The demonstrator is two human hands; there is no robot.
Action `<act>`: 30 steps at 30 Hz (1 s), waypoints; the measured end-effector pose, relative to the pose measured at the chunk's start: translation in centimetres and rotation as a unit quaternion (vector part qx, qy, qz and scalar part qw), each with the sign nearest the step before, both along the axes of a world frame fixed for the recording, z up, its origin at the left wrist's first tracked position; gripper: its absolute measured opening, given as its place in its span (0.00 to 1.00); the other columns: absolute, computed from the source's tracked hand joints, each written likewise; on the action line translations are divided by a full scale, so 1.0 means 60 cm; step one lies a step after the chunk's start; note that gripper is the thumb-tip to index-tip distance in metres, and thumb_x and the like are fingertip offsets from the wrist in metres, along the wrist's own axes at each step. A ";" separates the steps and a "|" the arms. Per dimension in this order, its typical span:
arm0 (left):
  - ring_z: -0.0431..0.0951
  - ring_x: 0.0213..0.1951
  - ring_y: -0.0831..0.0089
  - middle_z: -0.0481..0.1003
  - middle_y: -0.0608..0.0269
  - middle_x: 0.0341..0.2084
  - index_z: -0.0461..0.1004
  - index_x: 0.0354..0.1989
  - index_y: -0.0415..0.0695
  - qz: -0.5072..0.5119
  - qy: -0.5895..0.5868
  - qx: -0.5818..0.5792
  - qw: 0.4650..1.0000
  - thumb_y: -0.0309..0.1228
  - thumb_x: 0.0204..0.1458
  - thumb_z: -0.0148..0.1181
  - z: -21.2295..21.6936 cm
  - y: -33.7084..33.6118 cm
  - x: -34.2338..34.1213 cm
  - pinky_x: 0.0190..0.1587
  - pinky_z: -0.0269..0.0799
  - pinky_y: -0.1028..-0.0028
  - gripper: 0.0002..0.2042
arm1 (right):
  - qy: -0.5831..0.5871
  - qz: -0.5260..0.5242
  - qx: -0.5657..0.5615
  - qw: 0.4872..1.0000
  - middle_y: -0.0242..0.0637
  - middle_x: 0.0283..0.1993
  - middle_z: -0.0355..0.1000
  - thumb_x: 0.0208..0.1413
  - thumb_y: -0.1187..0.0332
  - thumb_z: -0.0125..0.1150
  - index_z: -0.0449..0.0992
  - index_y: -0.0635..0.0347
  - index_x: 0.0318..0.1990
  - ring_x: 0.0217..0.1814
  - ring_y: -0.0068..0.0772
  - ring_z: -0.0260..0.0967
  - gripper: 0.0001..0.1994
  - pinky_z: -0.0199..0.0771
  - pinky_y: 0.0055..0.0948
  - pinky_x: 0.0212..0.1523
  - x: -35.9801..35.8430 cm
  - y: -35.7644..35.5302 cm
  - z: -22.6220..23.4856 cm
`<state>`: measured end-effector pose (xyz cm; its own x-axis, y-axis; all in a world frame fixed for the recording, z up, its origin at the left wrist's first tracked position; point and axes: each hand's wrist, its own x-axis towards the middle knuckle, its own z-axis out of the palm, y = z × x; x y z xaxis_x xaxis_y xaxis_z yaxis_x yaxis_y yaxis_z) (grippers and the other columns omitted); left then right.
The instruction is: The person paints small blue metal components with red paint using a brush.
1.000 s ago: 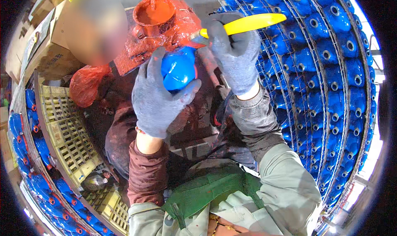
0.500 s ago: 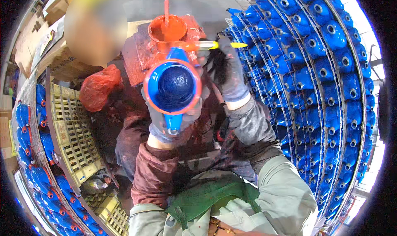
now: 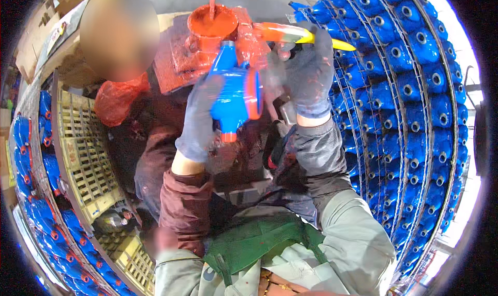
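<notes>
A: Fitting first. Place and look?

B: Blue fitting (image 3: pixel 233 96): on the near side of the red pot (image 3: pixel 207 37), slightly right of it. Glossy, somewhat motion-blurred. Rounded body at left, wide mouth with orange-red rim at right. Narrow neck slants up toward the pot, tip greyish; cannot tell if they touch. Short stub below ends in orange-red.

A: Labels, writing?

B: Small dark mark (image 3: pixel 208 273) on the pale jacket (image 3: pixel 358 244), well to the near side of the pot. Too small to make out.

A: Hands?

B: Left hand (image 3: pixel 199 109), grey glove, near side of the pot: fingers closed around the fitting's left side. Right hand (image 3: pixel 309 73), smudged grey glove, right of the pot: fingers curled around a yellow-handled brush (image 3: pixel 298 34), its red, blurred end toward the pot.

A: Surroundings?

B: Yellow crate (image 3: pixel 93 192) left of the pot; stick (image 3: pixel 212 3) upright in it; rows of blue parts (image 3: pixel 436 106) to its right.
</notes>
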<state>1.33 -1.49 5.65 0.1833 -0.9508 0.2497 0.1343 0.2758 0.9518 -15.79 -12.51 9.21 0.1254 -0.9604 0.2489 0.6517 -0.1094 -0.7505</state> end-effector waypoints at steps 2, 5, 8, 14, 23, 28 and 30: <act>0.76 0.41 0.58 0.74 0.51 0.41 0.65 0.56 0.40 0.067 -0.090 0.166 0.980 0.49 0.43 0.66 -0.021 -0.008 -0.015 0.45 0.73 0.62 0.35 | 0.149 -0.055 -0.049 0.986 0.38 0.34 0.73 0.61 0.60 0.54 0.71 0.64 0.46 0.28 0.29 0.71 0.15 0.69 0.23 0.29 0.002 0.013 0.012; 0.76 0.40 0.51 0.73 0.46 0.40 0.66 0.56 0.42 0.150 -0.465 0.064 0.870 0.50 0.40 0.67 -0.017 0.002 -0.025 0.42 0.73 0.57 0.36 | 0.250 -0.097 -0.032 0.963 0.33 0.28 0.74 0.59 0.64 0.59 0.77 0.66 0.39 0.26 0.21 0.69 0.12 0.68 0.22 0.26 0.019 0.027 0.001; 0.75 0.41 0.46 0.73 0.44 0.42 0.66 0.57 0.41 0.143 -0.522 0.071 0.838 0.50 0.41 0.66 -0.003 0.008 -0.041 0.42 0.73 0.55 0.36 | 0.423 -0.168 -0.142 0.879 0.37 0.22 0.74 0.54 0.67 0.62 0.78 0.65 0.33 0.22 0.26 0.71 0.09 0.68 0.26 0.24 0.014 0.024 -0.007; 0.77 0.42 0.49 0.74 0.43 0.43 0.68 0.56 0.40 0.126 -0.455 0.075 0.878 0.48 0.42 0.67 0.000 0.005 -0.042 0.45 0.73 0.60 0.35 | 0.490 -0.184 -0.282 0.804 0.35 0.25 0.74 0.53 0.67 0.61 0.77 0.65 0.35 0.24 0.24 0.70 0.09 0.68 0.25 0.25 -0.007 0.016 0.003; 0.77 0.45 0.65 0.75 0.52 0.46 0.68 0.56 0.35 -0.087 0.335 0.162 0.924 0.39 0.52 0.56 0.018 0.020 -0.012 0.50 0.72 0.69 0.25 | 0.134 -0.084 -0.039 0.987 0.33 0.32 0.73 0.56 0.70 0.58 0.73 0.63 0.38 0.28 0.23 0.70 0.07 0.70 0.24 0.26 -0.002 0.022 0.014; 0.76 0.48 0.58 0.76 0.56 0.46 0.69 0.55 0.41 -0.158 0.599 0.146 0.771 0.51 0.52 0.54 -0.008 0.028 -0.028 0.54 0.71 0.57 0.29 | -0.035 0.073 0.031 0.996 0.34 0.33 0.72 0.62 0.53 0.52 0.70 0.59 0.43 0.24 0.27 0.66 0.17 0.71 0.29 0.26 0.029 0.005 -0.054; 0.74 0.47 0.44 0.70 0.50 0.54 0.65 0.58 0.40 -0.273 0.683 0.167 0.657 0.54 0.55 0.49 -0.043 0.039 -0.031 0.48 0.72 0.47 0.31 | -0.154 0.241 0.104 0.953 0.39 0.37 0.75 0.62 0.54 0.50 0.68 0.62 0.47 0.34 0.36 0.75 0.19 0.78 0.33 0.34 0.040 0.018 -0.075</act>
